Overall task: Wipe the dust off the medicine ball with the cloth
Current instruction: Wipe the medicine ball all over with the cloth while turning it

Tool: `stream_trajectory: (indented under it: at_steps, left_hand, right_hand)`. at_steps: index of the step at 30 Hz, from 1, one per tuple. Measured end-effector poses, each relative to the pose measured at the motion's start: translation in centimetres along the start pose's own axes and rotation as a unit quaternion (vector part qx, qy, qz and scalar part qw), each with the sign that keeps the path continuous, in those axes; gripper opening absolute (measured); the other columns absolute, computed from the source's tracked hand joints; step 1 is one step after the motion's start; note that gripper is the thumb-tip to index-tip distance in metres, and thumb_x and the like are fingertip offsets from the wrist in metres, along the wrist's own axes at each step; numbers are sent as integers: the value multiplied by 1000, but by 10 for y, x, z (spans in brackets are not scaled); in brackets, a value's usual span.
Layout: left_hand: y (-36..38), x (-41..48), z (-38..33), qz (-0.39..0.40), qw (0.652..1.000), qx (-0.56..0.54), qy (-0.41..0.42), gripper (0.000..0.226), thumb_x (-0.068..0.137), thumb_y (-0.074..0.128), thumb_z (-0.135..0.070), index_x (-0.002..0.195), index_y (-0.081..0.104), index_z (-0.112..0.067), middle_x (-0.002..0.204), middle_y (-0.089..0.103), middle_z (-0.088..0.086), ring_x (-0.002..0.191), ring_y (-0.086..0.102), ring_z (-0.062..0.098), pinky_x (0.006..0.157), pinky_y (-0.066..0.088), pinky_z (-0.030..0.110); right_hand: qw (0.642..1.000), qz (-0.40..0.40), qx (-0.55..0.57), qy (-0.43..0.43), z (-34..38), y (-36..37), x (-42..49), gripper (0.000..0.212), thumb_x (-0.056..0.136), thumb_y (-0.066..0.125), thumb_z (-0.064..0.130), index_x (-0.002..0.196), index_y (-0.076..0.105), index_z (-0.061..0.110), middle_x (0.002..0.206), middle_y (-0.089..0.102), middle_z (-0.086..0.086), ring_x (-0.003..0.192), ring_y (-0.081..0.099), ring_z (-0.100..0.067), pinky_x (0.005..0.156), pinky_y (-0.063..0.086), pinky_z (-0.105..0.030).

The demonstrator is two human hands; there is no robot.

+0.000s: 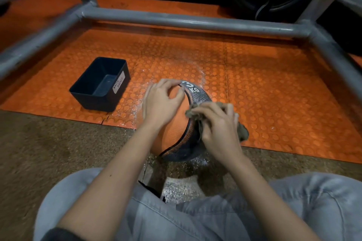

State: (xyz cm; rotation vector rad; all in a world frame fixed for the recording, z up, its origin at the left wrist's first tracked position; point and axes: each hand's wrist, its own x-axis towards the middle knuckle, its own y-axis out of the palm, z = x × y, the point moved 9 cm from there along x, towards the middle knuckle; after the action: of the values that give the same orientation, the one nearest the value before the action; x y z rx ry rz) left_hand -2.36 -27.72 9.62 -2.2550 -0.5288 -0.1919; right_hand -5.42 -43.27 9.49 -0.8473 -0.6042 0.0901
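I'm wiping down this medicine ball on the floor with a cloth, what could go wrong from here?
1. The medicine ball sits on the floor with only your left hand steadying it; a hard stroke from your right hand with the cloth may roll it away.
2. White dust lies on the orange mat around it, not in the waste basket, so turning the ball may pick it up again.

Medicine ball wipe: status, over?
Left hand holds medicine ball. Right hand grips cloth on its dark panel. White dust on mat around ball; nothing blocking.
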Motion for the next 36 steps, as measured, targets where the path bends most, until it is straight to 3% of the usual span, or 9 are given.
stream_trajectory:
  at_steps: [3,6,12,18,23,27,30,33,36]
  left_hand:
    - [0,-4,1,0,1000,-4,8,35,88,47,-45,114,64,-29,122,59,-14,115,49,9,115,19,34]
    - [-2,-2,2,-8,1000,4,-9,33,90,49,-46,114,64,-30,123,58,-15,117,48,10,113,23,38]
    - [2,-2,0,-6,1000,16,-8,30,93,50,-41,115,64,-27,122,58,-13,116,49,8,113,21,38]
    - [-3,-5,-3,-21,1000,14,-6,28,93,51,-39,116,64,-29,123,59,-13,113,46,2,113,21,38]
    - [-11,-7,5,-43,998,10,-43,26,93,52,-35,115,64,-27,123,58,-11,102,38,-3,111,24,41]
    - [-7,-8,1,-35,998,16,-41,28,94,50,-37,116,64,-26,124,57,-11,106,42,0,111,23,42]
    - [0,-8,-9,-25,998,34,-35,31,94,49,-39,119,63,-26,127,56,-10,119,43,6,115,16,36]
    - [5,-11,-18,-20,998,56,-33,32,93,48,-39,120,61,-27,129,55,-11,123,41,7,117,10,30]
    - [1,-13,-17,-30,996,64,-49,32,93,46,-37,120,61,-28,129,55,-10,124,41,10,117,13,35]
  right_hand:
    - [996,20,8,81,-36,8,35,33,93,47,5,105,68,27,113,59,17,94,30,-14,75,17,-28]
    - [987,35,13,153,-60,12,46,32,95,44,8,115,65,23,119,60,9,102,34,-20,86,24,-31]
    - [999,-18,31,6,6,6,10,30,89,50,9,105,70,25,108,59,15,90,26,-6,72,17,-25]
    - [968,-17,65,243,-106,19,4,31,92,49,3,113,68,16,114,63,4,106,43,-28,94,31,-36]
    - [988,-60,83,116,-31,9,11,31,91,48,7,106,71,21,104,61,12,98,41,-19,81,27,-28]
    - [997,-61,57,5,15,10,7,31,86,47,12,105,70,19,101,62,10,88,31,-11,76,25,-29]
    - [988,-89,77,103,-41,9,8,31,90,47,8,109,68,19,100,56,16,92,32,-8,77,21,-24]
    - [942,-63,155,291,-121,25,0,27,93,51,7,116,66,10,98,51,12,109,49,-31,88,31,-34]
    - [934,-65,176,303,-107,24,-1,25,94,51,8,113,68,11,93,51,15,108,47,-27,84,28,-29]
